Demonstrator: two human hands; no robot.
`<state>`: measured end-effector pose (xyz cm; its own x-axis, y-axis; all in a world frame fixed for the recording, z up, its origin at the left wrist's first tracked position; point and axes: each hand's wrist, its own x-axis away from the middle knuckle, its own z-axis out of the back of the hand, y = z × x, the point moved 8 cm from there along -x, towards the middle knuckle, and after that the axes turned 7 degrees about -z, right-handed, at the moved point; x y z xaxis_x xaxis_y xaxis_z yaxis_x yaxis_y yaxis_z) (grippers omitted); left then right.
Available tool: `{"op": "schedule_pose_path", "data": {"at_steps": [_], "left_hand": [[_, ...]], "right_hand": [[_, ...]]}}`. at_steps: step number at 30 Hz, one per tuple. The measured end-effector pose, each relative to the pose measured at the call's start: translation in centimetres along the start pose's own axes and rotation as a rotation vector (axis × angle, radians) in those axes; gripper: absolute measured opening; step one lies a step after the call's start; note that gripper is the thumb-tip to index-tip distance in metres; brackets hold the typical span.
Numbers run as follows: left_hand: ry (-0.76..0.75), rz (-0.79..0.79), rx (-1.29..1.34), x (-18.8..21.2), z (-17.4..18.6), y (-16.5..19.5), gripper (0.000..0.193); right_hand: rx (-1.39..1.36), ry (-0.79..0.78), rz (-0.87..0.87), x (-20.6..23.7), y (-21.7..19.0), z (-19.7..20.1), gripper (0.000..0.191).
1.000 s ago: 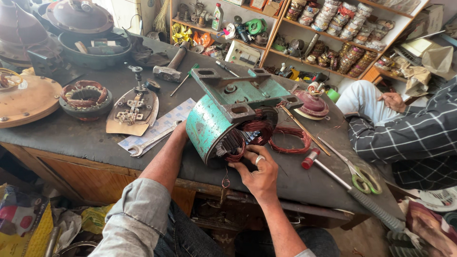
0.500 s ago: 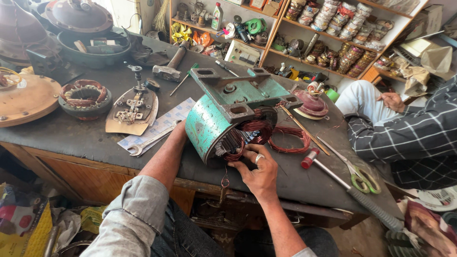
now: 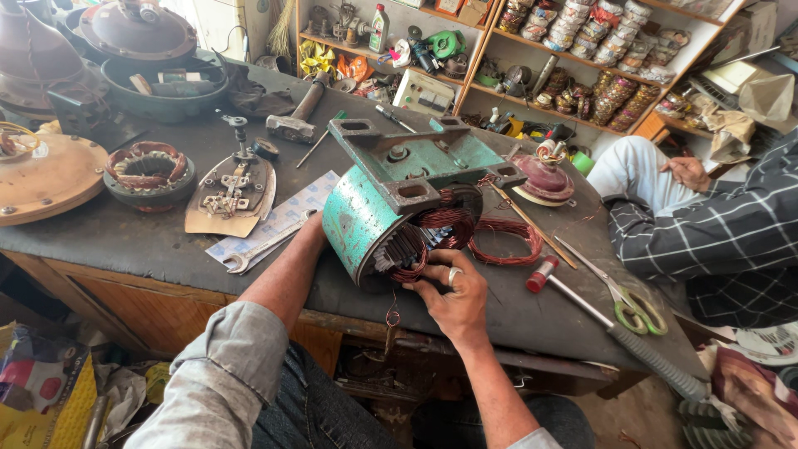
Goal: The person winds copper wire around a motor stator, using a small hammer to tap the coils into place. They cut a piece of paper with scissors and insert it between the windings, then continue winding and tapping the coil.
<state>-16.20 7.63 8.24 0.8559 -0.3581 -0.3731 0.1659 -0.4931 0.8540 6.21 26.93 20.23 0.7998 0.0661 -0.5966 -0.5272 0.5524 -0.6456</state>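
Left hand (image 3: pixel 314 237) is mostly out of sight, tucked behind the teal motor housing (image 3: pixel 353 218), so can't tell what the fingers are doing back there. Right hand (image 3: pixel 453 293) covers the lower part of the copper windings (image 3: pixel 416 249), and its fingertips disappear into the coils. A thin wire curl (image 3: pixel 391 318) dangles off the counter (image 3: pixel 150 245) edge, too fine to see where it attaches. The seated person's sleeve (image 3: pixel 706 241) is cut off by the right edge, same with the grey handle (image 3: pixel 657 366) near the bottom corner. Stuff on the shelves (image 3: pixel 582 79) is too small and jumbled to make out.
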Motion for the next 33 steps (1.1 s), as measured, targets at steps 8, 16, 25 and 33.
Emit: {"op": "schedule_pose_path", "data": {"at_steps": [8,16,25,33], "left_hand": [[0.015,0.015,0.048,-0.2,0.3,-0.6,0.038],[0.022,0.014,0.086,-0.6,0.1,-0.4,0.038],[0.044,0.002,0.106,-0.8,0.0,0.4,0.039],[0.085,0.002,0.148,-0.4,-0.2,0.6,0.039]], "right_hand": [[-0.044,-0.03,-0.05,-0.1,0.5,-0.1,0.026],[-0.005,0.031,0.093,0.3,-0.8,0.3,0.024],[0.164,0.13,0.167,0.9,-2.6,0.6,0.024],[0.318,0.148,0.048,0.5,-2.6,0.4,0.025]]}}
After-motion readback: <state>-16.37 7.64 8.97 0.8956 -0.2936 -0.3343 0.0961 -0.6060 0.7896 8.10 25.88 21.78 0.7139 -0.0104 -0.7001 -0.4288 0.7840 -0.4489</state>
